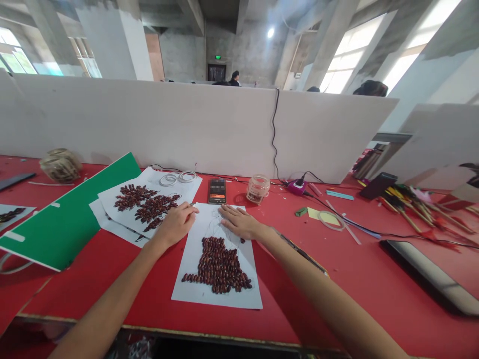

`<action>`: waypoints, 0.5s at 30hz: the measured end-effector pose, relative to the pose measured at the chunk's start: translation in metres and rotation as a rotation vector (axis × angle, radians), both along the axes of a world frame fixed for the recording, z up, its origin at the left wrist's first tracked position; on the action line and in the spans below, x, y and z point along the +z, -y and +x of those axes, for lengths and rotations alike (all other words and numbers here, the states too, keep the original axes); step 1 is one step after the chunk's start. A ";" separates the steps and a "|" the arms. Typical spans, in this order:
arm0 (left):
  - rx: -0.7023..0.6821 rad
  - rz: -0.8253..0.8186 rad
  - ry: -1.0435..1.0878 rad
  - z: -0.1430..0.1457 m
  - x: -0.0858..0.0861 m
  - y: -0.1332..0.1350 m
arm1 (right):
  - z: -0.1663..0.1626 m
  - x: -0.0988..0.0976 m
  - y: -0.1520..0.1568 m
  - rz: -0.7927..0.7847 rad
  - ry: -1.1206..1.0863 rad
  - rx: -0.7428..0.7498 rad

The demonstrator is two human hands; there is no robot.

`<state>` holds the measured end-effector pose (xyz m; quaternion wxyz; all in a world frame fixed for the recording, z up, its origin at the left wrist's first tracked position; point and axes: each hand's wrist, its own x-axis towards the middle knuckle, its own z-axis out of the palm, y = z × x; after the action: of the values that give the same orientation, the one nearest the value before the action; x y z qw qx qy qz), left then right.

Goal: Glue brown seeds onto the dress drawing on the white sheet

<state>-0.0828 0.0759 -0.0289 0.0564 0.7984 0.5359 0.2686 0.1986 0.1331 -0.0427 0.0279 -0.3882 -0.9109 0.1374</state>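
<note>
A white paper sheet [183, 296] lies on the red table in front of me, with faint drawn lines at its top. Dark red-brown beans [220, 264] cover much of its lower half in a tight cluster. My right hand [236, 222] rests flat on the upper right of this sheet, fingers stretched forward. At its upper left edge is my left hand [176, 223], fingers curled together; whatever is between the fingertips is too small to make out. Left of it, more sheets [108, 199] overlap, the top one bearing bean clusters [151, 209].
A phone [217, 191] and a glass jar [258, 188] stand beyond the sheet. A green board [80, 214] leans at left. At right are a purple plug box [297, 186], a tape ring [331, 221], a cutter [301, 252] and a dark tablet-like device [430, 274]. A white partition [187, 129] runs behind.
</note>
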 end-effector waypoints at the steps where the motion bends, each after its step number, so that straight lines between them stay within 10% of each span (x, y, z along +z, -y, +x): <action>1: 0.002 0.002 -0.061 0.005 -0.001 0.000 | -0.001 0.000 -0.002 0.001 0.002 -0.002; 15: 0.061 0.167 -0.522 0.044 -0.010 0.000 | -0.005 -0.009 -0.013 0.114 0.019 -0.080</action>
<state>-0.0385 0.0763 -0.0394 -0.1580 0.8259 0.5322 0.0985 0.1940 0.1458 -0.0516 0.0466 -0.4233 -0.9012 0.0803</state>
